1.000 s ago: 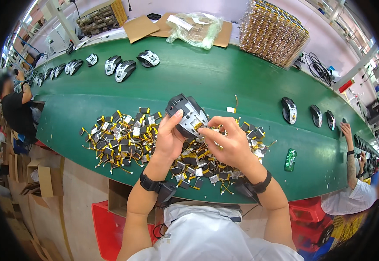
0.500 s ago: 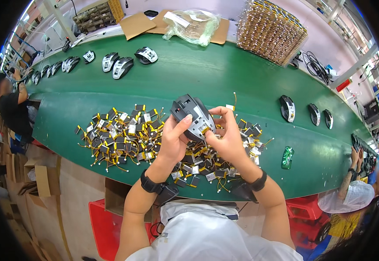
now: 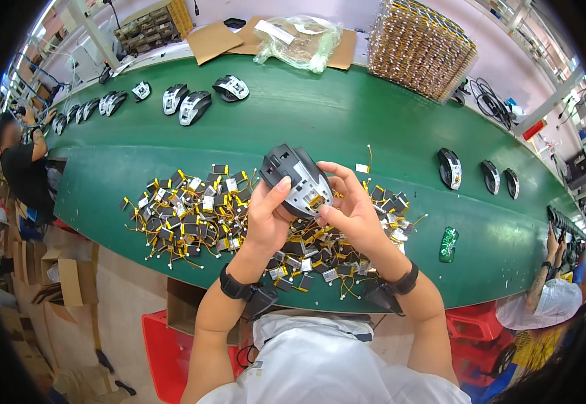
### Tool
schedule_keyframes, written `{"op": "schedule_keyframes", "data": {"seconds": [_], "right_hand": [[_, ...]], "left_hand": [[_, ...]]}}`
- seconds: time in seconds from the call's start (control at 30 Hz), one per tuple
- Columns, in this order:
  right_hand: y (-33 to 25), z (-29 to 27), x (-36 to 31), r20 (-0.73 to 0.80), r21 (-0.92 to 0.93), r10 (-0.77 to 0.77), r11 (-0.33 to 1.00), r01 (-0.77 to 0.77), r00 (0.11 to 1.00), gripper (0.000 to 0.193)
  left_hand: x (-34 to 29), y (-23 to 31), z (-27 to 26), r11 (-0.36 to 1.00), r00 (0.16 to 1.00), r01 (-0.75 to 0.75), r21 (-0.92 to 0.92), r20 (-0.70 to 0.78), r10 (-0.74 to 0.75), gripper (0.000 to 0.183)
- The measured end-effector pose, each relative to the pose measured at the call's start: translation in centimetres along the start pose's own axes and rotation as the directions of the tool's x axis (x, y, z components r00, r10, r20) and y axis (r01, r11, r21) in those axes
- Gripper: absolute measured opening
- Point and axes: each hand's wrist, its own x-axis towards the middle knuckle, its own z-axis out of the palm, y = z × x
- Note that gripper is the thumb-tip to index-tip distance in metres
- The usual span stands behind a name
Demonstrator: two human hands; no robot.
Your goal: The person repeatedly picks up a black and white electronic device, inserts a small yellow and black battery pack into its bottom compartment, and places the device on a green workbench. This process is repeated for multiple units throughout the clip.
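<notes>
A black and grey computer mouse [image 3: 296, 180] is held between my two hands above the green bench, its open battery recess facing up. My left hand [image 3: 268, 214] grips its left side, thumb on the shell. With thumb and fingers, my right hand [image 3: 352, 210] holds the near right end; the thumb tip is beside a yellow-taped battery [image 3: 315, 202] seated in the recess. Beneath the hands spreads a pile of small battery packs [image 3: 192, 209] with yellow tape and thin leads. One loose battery [image 3: 362, 168] lies just beyond the right hand.
More mice [image 3: 194, 108] stand along the far left of the bench, and several others [image 3: 450, 168] on the right. A green packet [image 3: 448, 244] lies right of the pile. A bundled stack [image 3: 421, 50] and plastic wrap [image 3: 299, 42] are at the back. Co-workers sit at both ends.
My right thumb and fingers have shifted slightly off the battery recess, showing more of the battery. The mouse stays in both hands; the whole view has shifted a little.
</notes>
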Motion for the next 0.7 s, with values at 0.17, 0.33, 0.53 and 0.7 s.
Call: {"op": "schedule_keyframes", "data": {"seconds": [0.17, 0.33, 0.53, 0.7], "right_hand": [[1.3, 0.7, -0.1, -0.137, -0.001, -0.033, 0.999, 0.033, 0.99, 0.066], [-0.8, -1.1, -0.2, 0.03, -0.198, 0.011, 0.98, -0.004, 1.0, 0.072], [-2.1, -1.2, -0.2, -0.013, -0.644, -0.126, 0.76, 0.088, 0.992, 0.068], [-0.8, -1.8, -0.6, -0.054, -0.615, -0.172, 0.782, 0.103, 0.984, 0.066]], "left_hand": [[-0.4, -0.9, 0.8, 0.993, 0.999, -0.046, 0.107, 0.006, 0.046, 0.042], [-0.1, 0.0, 0.2, 0.999, 1.0, 0.016, 0.036, -0.004, -0.016, 0.042], [0.1, 0.3, 0.5, 0.992, 0.991, 0.113, 0.054, 0.06, -0.116, 0.044], [-0.1, -0.5, 0.3, 0.986, 0.988, 0.139, 0.09, 0.049, -0.144, 0.042]]}}
